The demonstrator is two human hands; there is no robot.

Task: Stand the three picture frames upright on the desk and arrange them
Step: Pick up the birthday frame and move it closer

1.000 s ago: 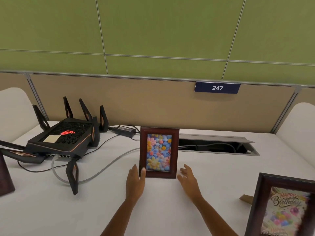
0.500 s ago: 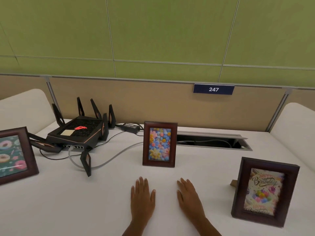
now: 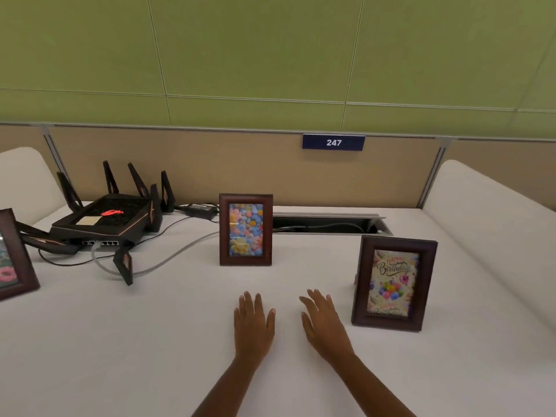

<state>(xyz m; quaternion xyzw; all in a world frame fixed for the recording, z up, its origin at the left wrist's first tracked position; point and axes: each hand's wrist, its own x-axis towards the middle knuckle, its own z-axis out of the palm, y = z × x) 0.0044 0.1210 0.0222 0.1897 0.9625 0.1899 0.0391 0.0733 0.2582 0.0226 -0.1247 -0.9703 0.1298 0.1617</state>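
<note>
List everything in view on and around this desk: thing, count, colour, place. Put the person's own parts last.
picture frames: 3, dark brown wood, upright; flower frame centre, birthday frame right, donut frame cut off at left edge
router: 1, black with antennas, back left
power adapter: 1, black, behind flower frame
cables: several, grey and black, by router
cable tray: 1, grey, open, back of desk
number sign: 1, navy, reads 247, on partition
desk: 1, white
left hand: open, flat, empty, front centre
right hand: open, flat, empty, beside it
</note>
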